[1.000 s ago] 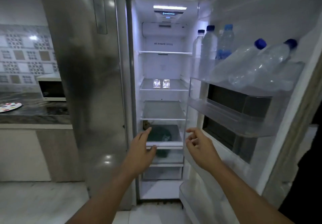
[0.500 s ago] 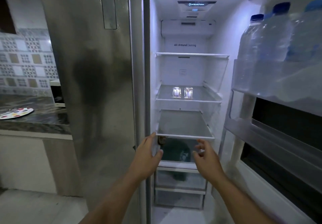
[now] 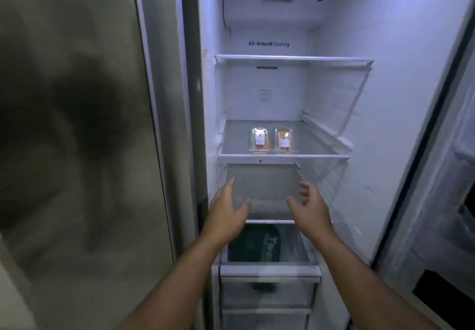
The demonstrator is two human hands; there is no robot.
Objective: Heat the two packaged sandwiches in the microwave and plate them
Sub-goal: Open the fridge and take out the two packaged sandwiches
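Note:
Two packaged sandwiches in clear wrap with white labels lie side by side on a glass shelf inside the open fridge: the left sandwich and the right sandwich. My left hand and my right hand are both raised in front of the shelf below, fingers spread, holding nothing. Each hand is well below and in front of the sandwiches, not touching them.
The closed steel freezer door fills the left. The open fridge door stands at the right. A dark green item lies on a lower shelf, above two clear drawers. The top shelf holds nothing.
The view has moved closer into the fridge and the counter has left the frame. Both hands have risen from the lower shelf edge towards the sandwich shelf.

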